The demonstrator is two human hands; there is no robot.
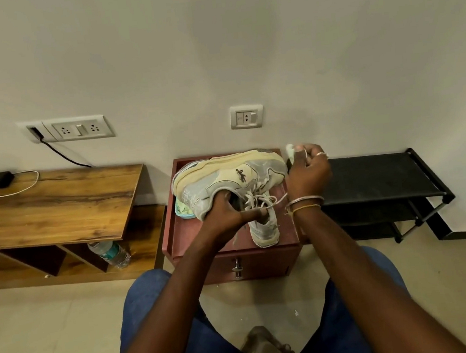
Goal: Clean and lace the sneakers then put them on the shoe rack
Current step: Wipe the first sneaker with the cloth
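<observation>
My left hand [231,212] grips a grey and cream sneaker [226,181] by its opening, holding it on its side above the red cabinet [192,238], sole facing the wall. Loose white laces hang from it. My right hand [308,169] is raised at the sneaker's toe end and pinches a small white wipe [291,150]. A second grey sneaker [264,227] stands on the cabinet top, toe pointing toward me. The black shoe rack [376,178] stands to the right against the wall.
A small teal tray [183,211] lies on the cabinet behind the held sneaker. A wooden table [56,206] stands at the left with a black device and cable on it; a water bottle [110,254] lies on its lower shelf. My knees are below.
</observation>
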